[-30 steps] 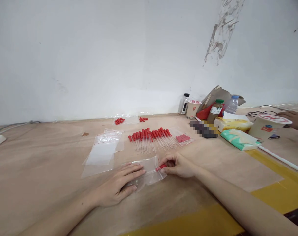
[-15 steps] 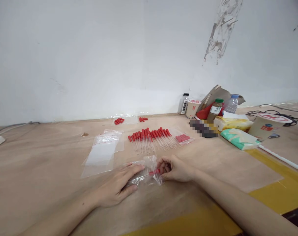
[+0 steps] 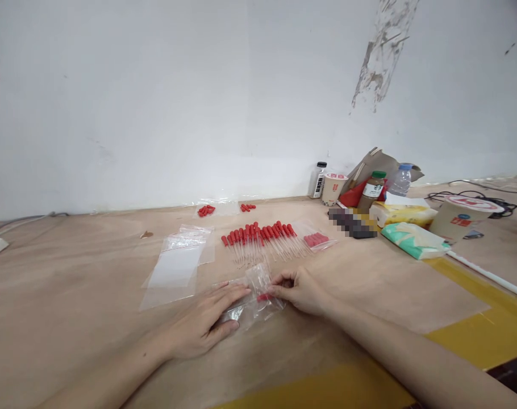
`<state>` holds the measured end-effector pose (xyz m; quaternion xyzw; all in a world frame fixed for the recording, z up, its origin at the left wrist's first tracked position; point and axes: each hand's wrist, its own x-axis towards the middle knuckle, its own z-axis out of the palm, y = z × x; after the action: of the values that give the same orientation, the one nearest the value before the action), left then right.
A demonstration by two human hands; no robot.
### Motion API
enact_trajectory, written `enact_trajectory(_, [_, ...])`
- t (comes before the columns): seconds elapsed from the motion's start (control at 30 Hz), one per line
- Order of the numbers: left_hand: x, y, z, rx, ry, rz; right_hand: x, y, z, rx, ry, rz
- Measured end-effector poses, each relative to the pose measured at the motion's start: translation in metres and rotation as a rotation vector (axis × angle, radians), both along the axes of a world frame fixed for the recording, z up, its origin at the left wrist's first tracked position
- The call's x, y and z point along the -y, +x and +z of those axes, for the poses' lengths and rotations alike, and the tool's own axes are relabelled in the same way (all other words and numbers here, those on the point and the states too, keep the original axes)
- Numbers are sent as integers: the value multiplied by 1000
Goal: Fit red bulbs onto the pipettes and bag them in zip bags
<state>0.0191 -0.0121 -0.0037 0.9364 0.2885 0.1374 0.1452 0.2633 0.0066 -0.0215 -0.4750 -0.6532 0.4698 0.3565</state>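
Observation:
My left hand (image 3: pixel 205 324) lies flat, fingers stretched out, pressing a clear plastic zip bag (image 3: pixel 257 276) onto the table. At the bag's right end, my right hand (image 3: pixel 304 291) has thumb and fingers pinched together on the crumpled film. A red rubber bulb (image 3: pixel 263 297) shows at the fingertips; the film and the fingers partly cover it. Just beyond the hands, several glass droppers (image 3: pixel 258 241) with red bulbs lie side by side in a row. To their right is a clear bag (image 3: pixel 317 241) of red bulbs.
Flat clear bags (image 3: pixel 175 267) are stacked left of the droppers. Loose red bulbs (image 3: pixel 206 211) lie near the wall. At the right stand cups (image 3: pixel 458 221), bottles (image 3: pixel 372 190) and tissue packs (image 3: pixel 414 241). A white rod (image 3: pixel 488 275) lies along the yellow tape.
My right hand has shifted slightly left, its fingers now pressed closer against the film. The bag's right end has creased, and the red bulb has moved slightly left. The left hand stays put.

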Motion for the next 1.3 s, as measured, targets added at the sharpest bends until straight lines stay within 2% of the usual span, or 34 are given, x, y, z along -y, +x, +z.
enact_trajectory(0.1, [-1, 0, -1, 65, 8, 49, -1, 2, 2, 7, -17, -91])
enact_trajectory(0.27, [-7, -3, -5, 126, -1, 87, -4, 17, 4, 75, -41, -106])
enact_trajectory(0.47, [-7, -4, -4, 136, -22, 92, -33, 34, 12, 451, 256, -261])
enact_trajectory(0.57, [-4, -2, -1, 160, -42, 124, -54, 32, 19, 603, 386, -297])
enact_trajectory(0.63, [-2, -1, 1, 165, -49, 143, -67, 26, 21, 674, 414, -360])
enact_trajectory(0.77, [-1, -1, 4, 145, -79, 169, -91, 12, 22, 782, 319, -461])
enact_trajectory(0.87, [-1, -1, 4, 140, -96, 176, -105, 6, 23, 817, 214, -463])
enact_trajectory(0.97, [-2, 0, 3, 146, -90, 178, -114, 5, 23, 818, 176, -453])
enact_trajectory(1.3, [-2, 0, 1, 148, -74, 164, -104, -6, 28, 877, 157, -478])
